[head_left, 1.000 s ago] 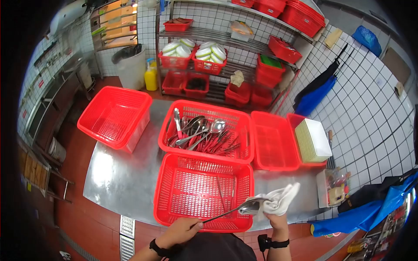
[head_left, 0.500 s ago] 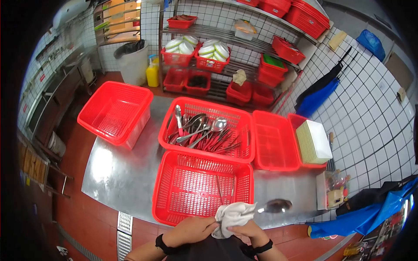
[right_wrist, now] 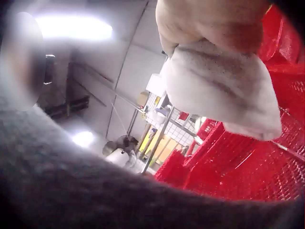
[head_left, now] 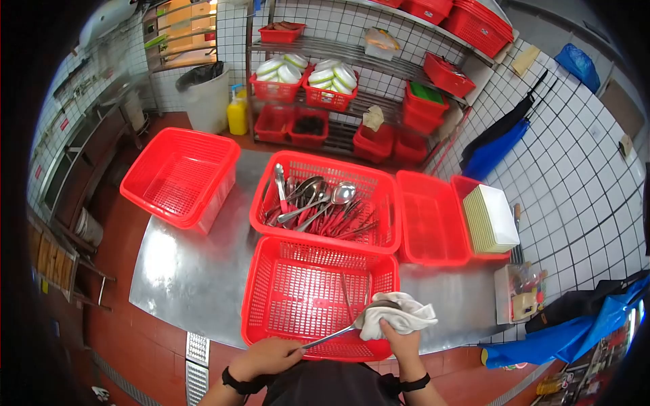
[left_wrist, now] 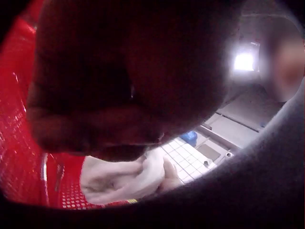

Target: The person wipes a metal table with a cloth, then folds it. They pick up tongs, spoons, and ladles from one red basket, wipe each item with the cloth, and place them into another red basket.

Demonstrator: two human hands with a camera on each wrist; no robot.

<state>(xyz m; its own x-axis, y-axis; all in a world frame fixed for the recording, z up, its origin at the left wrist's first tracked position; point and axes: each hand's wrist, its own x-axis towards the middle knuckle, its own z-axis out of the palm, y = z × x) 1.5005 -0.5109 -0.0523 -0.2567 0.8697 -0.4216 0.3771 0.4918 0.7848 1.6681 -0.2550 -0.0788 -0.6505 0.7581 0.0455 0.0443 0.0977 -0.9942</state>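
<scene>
My left hand [head_left: 267, 358] pinches the handle end of a large metal spoon [head_left: 332, 337], which slants up to the right over the front red basket [head_left: 252, 298]. A white cloth [head_left: 409, 318] wraps most of the spoon's bowl, and my right hand [head_left: 404, 344] grips cloth and bowl together. In the right wrist view, the cloth [right_wrist: 219, 90] hangs below the right hand's fingers [right_wrist: 205, 24]. The left wrist view is mostly filled by the dark left hand [left_wrist: 124, 86]. Two thin metal utensils [head_left: 346, 294] lie in the front basket.
Behind the front basket, another red basket [head_left: 325, 161] holds ladles, spoons and red-handled cutlery [head_left: 332, 216]. A deep red basket [head_left: 179, 179] stands left on the metal table [head_left: 183, 271]. To the right are a red tub [head_left: 430, 216] and stacked pale trays [head_left: 491, 220]. Shelves [head_left: 318, 47] rise behind.
Half a second ago the cloth was round the handle near my left hand, with the bowl pointing right. Now cloth and right hand are over the bowl again, and the left hand is at the handle's end.
</scene>
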